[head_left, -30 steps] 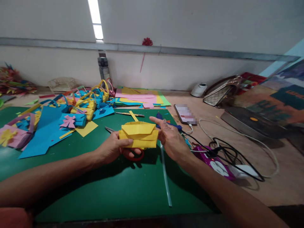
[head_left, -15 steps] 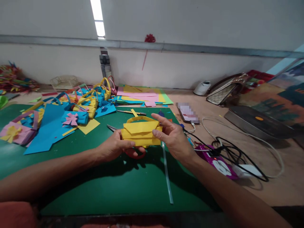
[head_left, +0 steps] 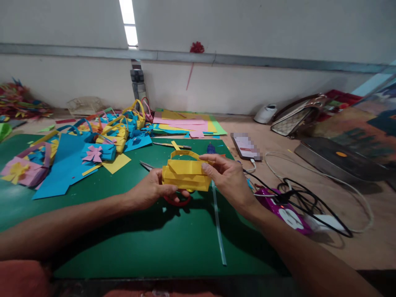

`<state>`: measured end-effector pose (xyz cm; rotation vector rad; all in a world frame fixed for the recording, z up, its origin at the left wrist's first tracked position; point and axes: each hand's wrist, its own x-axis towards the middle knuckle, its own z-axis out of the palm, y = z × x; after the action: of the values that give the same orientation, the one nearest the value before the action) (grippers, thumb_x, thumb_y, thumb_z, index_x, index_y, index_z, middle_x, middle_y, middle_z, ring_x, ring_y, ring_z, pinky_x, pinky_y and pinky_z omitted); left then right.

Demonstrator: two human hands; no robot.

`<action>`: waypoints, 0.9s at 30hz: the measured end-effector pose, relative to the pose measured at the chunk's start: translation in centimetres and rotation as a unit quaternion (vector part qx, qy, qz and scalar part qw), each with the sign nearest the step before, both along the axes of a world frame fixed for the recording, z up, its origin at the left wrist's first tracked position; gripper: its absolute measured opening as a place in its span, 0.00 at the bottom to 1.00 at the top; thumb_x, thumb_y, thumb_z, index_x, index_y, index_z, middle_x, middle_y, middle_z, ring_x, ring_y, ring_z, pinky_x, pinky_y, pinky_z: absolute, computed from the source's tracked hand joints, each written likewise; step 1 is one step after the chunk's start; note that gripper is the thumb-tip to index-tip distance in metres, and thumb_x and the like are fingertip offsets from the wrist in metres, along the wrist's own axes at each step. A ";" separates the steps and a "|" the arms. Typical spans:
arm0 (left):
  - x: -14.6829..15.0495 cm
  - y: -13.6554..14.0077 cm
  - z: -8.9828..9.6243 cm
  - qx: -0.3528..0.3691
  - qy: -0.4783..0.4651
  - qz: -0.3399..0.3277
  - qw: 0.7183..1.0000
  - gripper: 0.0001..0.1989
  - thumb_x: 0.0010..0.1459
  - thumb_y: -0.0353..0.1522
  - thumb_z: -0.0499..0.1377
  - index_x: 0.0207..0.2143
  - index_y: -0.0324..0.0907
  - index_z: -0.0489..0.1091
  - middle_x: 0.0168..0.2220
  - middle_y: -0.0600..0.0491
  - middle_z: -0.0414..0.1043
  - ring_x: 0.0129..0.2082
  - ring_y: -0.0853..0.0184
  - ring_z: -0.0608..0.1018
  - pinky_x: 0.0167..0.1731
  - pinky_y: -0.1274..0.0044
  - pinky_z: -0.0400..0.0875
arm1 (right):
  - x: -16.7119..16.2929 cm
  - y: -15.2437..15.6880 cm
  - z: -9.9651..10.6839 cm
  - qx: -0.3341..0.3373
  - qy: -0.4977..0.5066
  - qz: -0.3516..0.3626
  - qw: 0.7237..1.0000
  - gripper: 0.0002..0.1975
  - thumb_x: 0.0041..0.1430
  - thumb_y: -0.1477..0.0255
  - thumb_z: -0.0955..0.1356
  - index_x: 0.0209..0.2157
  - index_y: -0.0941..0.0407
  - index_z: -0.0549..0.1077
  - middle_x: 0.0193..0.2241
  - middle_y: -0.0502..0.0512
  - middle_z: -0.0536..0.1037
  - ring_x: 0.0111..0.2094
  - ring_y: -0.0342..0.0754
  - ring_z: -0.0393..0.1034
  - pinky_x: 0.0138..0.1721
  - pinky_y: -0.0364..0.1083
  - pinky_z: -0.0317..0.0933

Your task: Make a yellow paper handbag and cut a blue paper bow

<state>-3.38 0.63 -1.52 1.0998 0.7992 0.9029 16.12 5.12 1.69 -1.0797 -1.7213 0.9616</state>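
Note:
A small yellow paper handbag [head_left: 187, 176] with a folded flap and an arched handle is held up between my two hands above the green mat [head_left: 148, 239]. My left hand [head_left: 151, 187] grips its left end, thumb across the lower front. At the right end, my right hand [head_left: 227, 177] pinches the bag, thumb on the front and fingers behind the top edge. Red-handled scissors [head_left: 182, 202] lie beneath, partly hidden by the bag and my left hand. A clear glue stick [head_left: 218, 227] extends toward me from under my right hand, its upper end near a blue tool [head_left: 210, 148].
Finished paper bags [head_left: 113, 138] crowd the left, beside a blue paper sheet [head_left: 60, 165] and a yellow square [head_left: 117, 163]. Coloured sheets [head_left: 182, 123] lie at the back. On the right are a phone [head_left: 246, 146], a purple power strip [head_left: 286, 210] and tangled cables [head_left: 305, 198].
Both hands have shifted the yellow handbag slightly right and tilted it a little. My right index finger has come down from its raised position onto the bag's top edge.

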 end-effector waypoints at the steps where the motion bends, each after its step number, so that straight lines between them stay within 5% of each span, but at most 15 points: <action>1: 0.0 0.0 0.0 0.002 0.007 -0.001 1.000 0.19 0.49 0.33 0.64 0.44 0.34 0.69 0.34 0.43 0.77 0.30 0.67 0.78 0.30 0.78 0.73 | 0.1 0.0 0.0 0.034 -0.034 -0.006 0.999 0.11 0.53 0.69 0.67 0.38 0.56 0.76 0.36 0.55 0.78 0.36 0.50 0.73 0.35 0.49 0.67; 4: 0.1 -0.2 0.5 0.006 0.019 0.008 1.000 0.17 0.49 0.33 0.64 0.42 0.36 0.70 0.32 0.45 0.77 0.31 0.65 0.79 0.29 0.78 0.73 | 0.1 0.0 -0.1 0.164 -0.134 -0.035 0.977 0.09 0.54 0.72 0.66 0.35 0.56 0.77 0.47 0.60 0.75 0.49 0.54 0.68 0.47 0.54 0.63; 6: 0.1 -0.2 1.0 0.015 0.020 0.017 1.000 0.17 0.48 0.31 0.65 0.42 0.37 0.70 0.32 0.46 0.77 0.31 0.65 0.79 0.28 0.79 0.72 | 0.1 -0.2 -0.1 0.230 -0.167 -0.036 0.958 0.07 0.55 0.73 0.66 0.29 0.56 0.76 0.44 0.60 0.76 0.48 0.54 0.69 0.47 0.54 0.61; 11: 0.2 0.3 1.6 0.017 -0.015 0.136 0.990 0.24 0.45 0.29 0.66 0.45 0.42 0.63 0.36 0.51 0.75 0.29 0.66 0.79 0.24 0.80 0.71 | 0.1 -0.3 0.0 0.272 -0.143 -0.051 0.950 0.09 0.56 0.74 0.64 0.22 0.55 0.69 0.33 0.56 0.79 0.35 0.49 0.73 0.39 0.50 0.63; 14: 0.4 0.3 1.3 -0.027 -0.014 0.212 0.977 0.16 0.47 0.32 0.66 0.36 0.40 0.63 0.27 0.56 0.71 0.23 0.71 0.77 0.19 0.84 0.67 | 0.1 -0.2 0.1 0.299 -0.143 -0.076 0.940 0.10 0.56 0.74 0.64 0.21 0.55 0.66 0.31 0.55 0.79 0.34 0.49 0.74 0.38 0.50 0.62; 17: 0.9 -0.1 1.2 -0.058 -0.004 0.184 0.981 0.12 0.50 0.34 0.63 0.29 0.36 0.65 0.26 0.53 0.72 0.20 0.74 0.74 0.16 0.85 0.64 | 0.1 -0.2 0.1 0.355 -0.175 -0.089 0.914 0.11 0.56 0.75 0.63 0.20 0.55 0.64 0.31 0.55 0.79 0.35 0.51 0.74 0.45 0.56 0.57; 20: 1.6 -0.6 1.3 -0.096 -0.036 0.137 0.985 0.11 0.51 0.32 0.63 0.35 0.35 0.68 0.32 0.48 0.75 0.22 0.72 0.75 0.19 0.82 0.68 | 0.0 -0.4 0.1 0.388 -0.191 -0.091 0.897 0.11 0.56 0.76 0.63 0.20 0.55 0.63 0.31 0.55 0.79 0.37 0.52 0.74 0.49 0.59 0.51; 27: 2.4 -0.2 0.9 -0.123 -0.110 0.133 0.977 0.18 0.46 0.29 0.66 0.40 0.38 0.68 0.29 0.51 0.75 0.21 0.72 0.75 0.18 0.83 0.66 | -0.3 -1.0 0.0 0.388 -0.182 -0.079 0.900 0.11 0.56 0.76 0.64 0.21 0.55 0.63 0.34 0.55 0.79 0.43 0.53 0.72 0.51 0.61 0.47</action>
<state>-1.02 0.40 -0.59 0.6724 0.8591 1.0957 15.80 4.11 1.66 -0.8537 -2.0067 -0.0833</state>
